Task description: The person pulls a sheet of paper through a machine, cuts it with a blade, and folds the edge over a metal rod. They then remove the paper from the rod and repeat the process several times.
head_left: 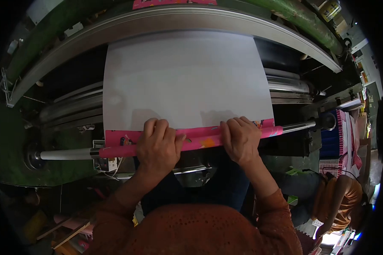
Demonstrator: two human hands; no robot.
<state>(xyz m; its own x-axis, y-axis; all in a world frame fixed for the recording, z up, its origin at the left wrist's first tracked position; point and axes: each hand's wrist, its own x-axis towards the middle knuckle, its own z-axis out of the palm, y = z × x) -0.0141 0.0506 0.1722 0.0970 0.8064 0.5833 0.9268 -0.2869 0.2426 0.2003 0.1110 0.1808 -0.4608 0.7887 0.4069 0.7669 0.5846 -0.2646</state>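
Observation:
A wide white sheet [187,76] comes down from the machine, its pink printed side showing along the near edge. That edge meets a pink printed roll [200,143], which lies across in front of me, slightly higher at its right end. My left hand [159,144] is closed over the roll left of its middle, knuckles up. Farther right, my right hand [241,139] is wrapped round the same roll, thumb side inward. A metal shaft [300,126] sticks out of the roll's right end, and a pale bar [66,154] extends from its left end.
A curved-looking metal beam [170,19] spans the far side, with a green roller [300,19] behind it. Metal rollers [289,86] flank the sheet. At the lower right is another person [342,197] in an orange top, near stacked pink-edged goods [342,131].

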